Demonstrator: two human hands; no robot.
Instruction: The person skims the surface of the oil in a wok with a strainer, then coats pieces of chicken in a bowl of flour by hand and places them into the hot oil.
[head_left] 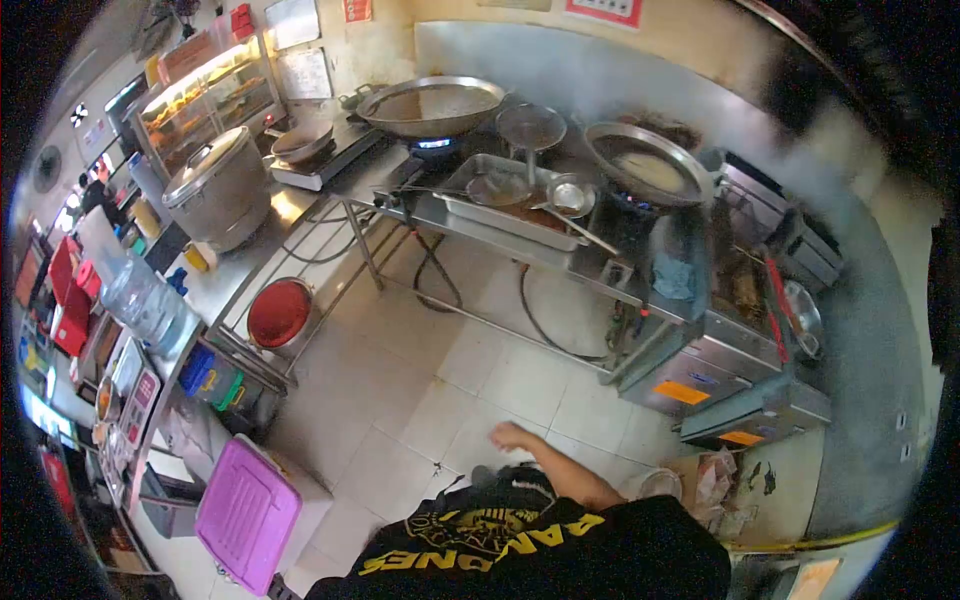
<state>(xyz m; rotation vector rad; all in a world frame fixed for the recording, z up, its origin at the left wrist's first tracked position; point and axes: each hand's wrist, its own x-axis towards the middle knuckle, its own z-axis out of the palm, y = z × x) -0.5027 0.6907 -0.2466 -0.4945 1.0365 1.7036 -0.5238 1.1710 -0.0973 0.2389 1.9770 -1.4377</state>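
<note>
My right hand (512, 437) hangs in front of my black shirt (520, 550), above the tiled floor. Its fingers look curled in, and I see nothing held in them. It is apart from the stove counter. My left hand is out of sight. On the counter ahead, a large wok (432, 105) sits over a blue flame at the left. Another wok (648, 165) with pale liquid steams on the right burner. Between them is a metal tray (515, 215) holding a strainer, with a ladle (572, 195) lying across its right end.
A lidded pot (217, 190) stands on the left counter, near a lit food display case (210, 105). Below are a bucket with a red lid (280, 312) and a bin with a purple lid (248, 515). Metal fryers (690, 375) stand at the right. Hoses hang under the stove counter.
</note>
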